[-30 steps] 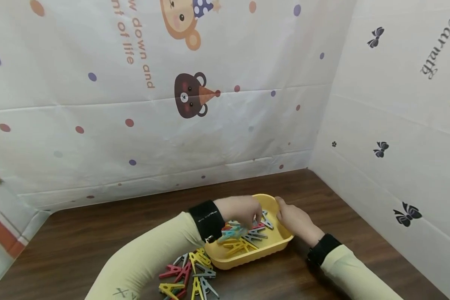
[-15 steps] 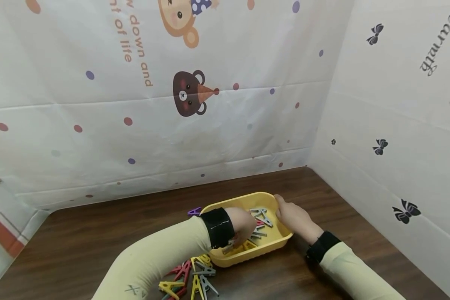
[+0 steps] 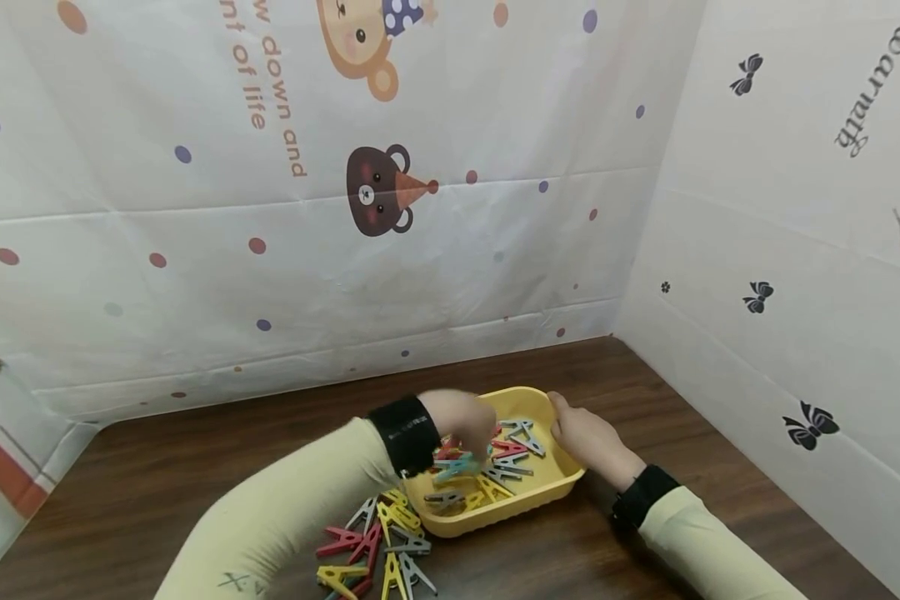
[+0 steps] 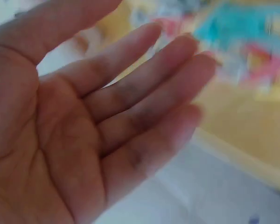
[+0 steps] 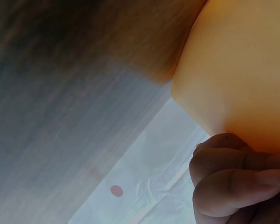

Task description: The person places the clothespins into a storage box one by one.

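A yellow plastic tray [image 3: 495, 514] on the table holds several clothespins. Grey ones [image 3: 527, 437] lie towards its right, yellow ones [image 3: 487, 492] near the front wall, and a dark grey clothespin [image 3: 444, 498] in the front left corner. My left hand [image 3: 461, 423] is above the tray's left half. In the left wrist view its fingers [image 4: 144, 95] are extended, palm bare, with a blurred turquoise clothespin [image 4: 238, 25] beyond the fingertips. My right hand [image 3: 591, 437] grips the tray's right rim, thumb at the top; curled fingers [image 5: 238, 182] press its outer wall in the right wrist view.
A loose pile of red, yellow and grey clothespins [image 3: 375, 546] lies on the brown wooden table [image 3: 217, 458], just left of the tray. Printed white sheets [image 3: 450, 275] rise behind the table and along its right side.
My left hand went down into the tray, then rose and drew back left. The dark grey clothespin now lies in the front left corner. My right hand keeps its hold on the rim.
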{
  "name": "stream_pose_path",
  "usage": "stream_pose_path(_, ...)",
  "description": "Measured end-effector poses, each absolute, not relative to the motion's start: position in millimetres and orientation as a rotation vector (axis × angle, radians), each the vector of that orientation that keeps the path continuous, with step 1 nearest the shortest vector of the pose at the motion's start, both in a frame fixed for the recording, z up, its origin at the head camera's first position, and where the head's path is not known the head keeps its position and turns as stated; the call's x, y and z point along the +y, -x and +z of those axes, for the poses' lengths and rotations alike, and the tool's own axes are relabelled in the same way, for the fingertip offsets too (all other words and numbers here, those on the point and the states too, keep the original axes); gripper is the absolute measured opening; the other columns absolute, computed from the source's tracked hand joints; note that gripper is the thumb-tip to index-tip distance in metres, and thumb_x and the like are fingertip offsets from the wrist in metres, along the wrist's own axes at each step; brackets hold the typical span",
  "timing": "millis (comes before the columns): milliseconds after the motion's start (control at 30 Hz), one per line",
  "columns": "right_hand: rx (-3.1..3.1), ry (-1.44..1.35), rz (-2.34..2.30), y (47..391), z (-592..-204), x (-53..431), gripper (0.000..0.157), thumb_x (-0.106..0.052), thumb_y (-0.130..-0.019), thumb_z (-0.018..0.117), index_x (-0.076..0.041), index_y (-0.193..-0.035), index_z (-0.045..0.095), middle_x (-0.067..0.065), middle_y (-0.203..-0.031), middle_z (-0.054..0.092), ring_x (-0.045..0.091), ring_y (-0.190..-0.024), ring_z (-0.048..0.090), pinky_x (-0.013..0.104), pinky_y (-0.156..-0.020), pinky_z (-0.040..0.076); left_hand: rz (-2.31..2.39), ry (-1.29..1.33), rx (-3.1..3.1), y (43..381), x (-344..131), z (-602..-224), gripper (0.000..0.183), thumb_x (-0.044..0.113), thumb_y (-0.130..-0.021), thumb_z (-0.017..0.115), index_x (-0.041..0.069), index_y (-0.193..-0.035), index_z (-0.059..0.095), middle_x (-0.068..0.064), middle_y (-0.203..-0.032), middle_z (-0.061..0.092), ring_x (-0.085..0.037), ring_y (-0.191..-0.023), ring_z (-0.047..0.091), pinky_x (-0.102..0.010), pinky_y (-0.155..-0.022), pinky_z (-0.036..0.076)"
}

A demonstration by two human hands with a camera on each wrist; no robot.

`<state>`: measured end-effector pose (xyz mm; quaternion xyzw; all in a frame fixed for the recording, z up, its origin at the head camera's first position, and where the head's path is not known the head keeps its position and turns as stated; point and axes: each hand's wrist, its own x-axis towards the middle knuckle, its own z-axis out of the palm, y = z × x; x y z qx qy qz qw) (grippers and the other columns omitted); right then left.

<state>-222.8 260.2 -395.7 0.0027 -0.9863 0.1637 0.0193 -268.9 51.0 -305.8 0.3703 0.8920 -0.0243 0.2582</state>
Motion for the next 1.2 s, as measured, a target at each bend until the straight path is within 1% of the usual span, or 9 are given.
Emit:
stream_pose_path(100, -3.055, -0.011, 0.498, 223.6, -395.8, 260.3, 0.052, -0.008, -0.101, 0.046, 0.009, -0.15, 0.039, 0.0, -0.056, 0.042, 0.012, -0.046, 0.036, 0.024, -0.047, 0.027, 0.034, -1.143, 2.544, 287.9, 32.4, -282.7, 0.022, 0.017, -0.094, 0.071, 0.013, -0.073, 0.065, 0.004, -0.073, 0.059, -0.009, -0.067, 0.051, -0.022, -0.063, 0.041)
stream_pose_path(200, -3.058, -0.002, 0.494, 223.8, -395.5, 260.8, 0.052, -0.009, -0.101, 0.046, 0.008, -0.15, 0.038, 0.0, -0.057, 0.042, 0.013, -0.047, 0.037, 0.025, -0.048, 0.027, 0.129, -1.187, 2.673, 307.1, 6.7, -265.9, 0.009, 0.018, -0.093, 0.071, 0.009, -0.093, 0.074, -0.002, -0.092, 0.072, -0.012, -0.079, 0.059, -0.026, -0.074, 0.049)
stream_pose_path(333, -3.07, 0.024, 0.493, 223.3, -395.1, 261.7, 0.053, -0.009, -0.102, 0.047, 0.008, -0.151, 0.038, 0.0, -0.056, 0.043, 0.013, -0.046, 0.038, 0.025, -0.048, 0.028, 0.241, -1.145, 2.763, 328.9, -27.6, -265.0, 0.012, 0.013, -0.091, 0.072, 0.005, -0.098, 0.074, -0.011, -0.098, 0.074, -0.019, -0.084, 0.065, -0.031, -0.078, 0.054)
stream_pose_path(600, -3.066, 0.03, 0.498, 219.8, -395.9, 263.3, 0.052, -0.008, -0.101, 0.046, 0.009, -0.15, 0.038, 0.001, -0.056, 0.042, 0.013, -0.046, 0.037, 0.025, -0.048, 0.028, 0.318, -0.986, 2.779, 348.8, -60.1, -313.0, 0.026, 0.005, -0.084, 0.078, 0.001, -0.11, 0.074, -0.014, -0.101, 0.074, -0.023, -0.091, 0.068, -0.033, -0.081, 0.057)
stream_pose_path(733, -3.06, 0.022, 0.49, 219.2, -396.5, 263.5, 0.052, -0.008, -0.102, 0.047, 0.01, -0.149, 0.038, 0.001, -0.056, 0.043, 0.013, -0.047, 0.038, 0.025, -0.048, 0.028, 0.3, -0.884, 2.753, 351.0, -60.3, -344.5, 0.035, 0.003, -0.083, 0.079, -0.001, -0.117, 0.072, -0.016, -0.111, 0.074, -0.027, -0.1, 0.069, -0.038, -0.089, 0.058)
stream_pose_path(833, -3.06, 0.011, 0.49, 219.9, -396.5, 262.7, 0.051, -0.008, -0.102, 0.046, 0.011, -0.149, 0.038, 0.002, -0.057, 0.046, 0.014, -0.047, 0.041, 0.025, -0.048, 0.03, 0.3, -0.801, 2.743, 350.6, -57.9, -363.9, 0.038, 0.004, -0.083, 0.08, 0.002, -0.121, 0.072, -0.015, -0.12, 0.073, -0.029, -0.108, 0.069, -0.043, -0.094, 0.058)
stream_pose_path(967, -3.068, 0.019, 0.499, 221.3, -396.1, 260.4, 0.051, -0.008, -0.103, 0.044, 0.012, -0.149, 0.036, 0.003, -0.059, 0.047, 0.014, -0.048, 0.042, 0.025, -0.049, 0.031, 0.288, -0.741, 2.746, 350.7, -54.1, -382.4, 0.038, 0.007, -0.084, 0.081, 0.007, -0.121, 0.072, -0.01, -0.116, 0.074, -0.024, -0.103, 0.068, -0.043, -0.092, 0.058)
stream_pose_path(1033, -3.072, 0.028, 0.501, 222.1, -396.3, 259.4, 0.051, -0.008, -0.103, 0.044, 0.011, -0.15, 0.036, 0.003, -0.059, 0.046, 0.014, -0.048, 0.042, 0.025, -0.049, 0.031, 0.278, -0.745, 2.761, 351.3, -52.5, -388.7, 0.034, 0.006, -0.085, 0.08, 0.008, -0.118, 0.073, -0.009, -0.11, 0.074, -0.022, -0.095, 0.067, -0.041, -0.087, 0.058)
stream_pose_path(1200, -3.069, 0.028, 0.485, 222.6, -394.8, 256.3, 0.051, -0.008, -0.103, 0.044, 0.011, -0.15, 0.036, 0.003, -0.059, 0.046, 0.014, -0.048, 0.041, 0.025, -0.049, 0.03, 0.263, -0.791, 2.813, 352.2, -51.8, -394.7, 0.026, 0.002, -0.087, 0.075, 0.01, -0.112, 0.075, -0.007, -0.104, 0.074, -0.02, -0.088, 0.063, -0.04, -0.081, 0.057)
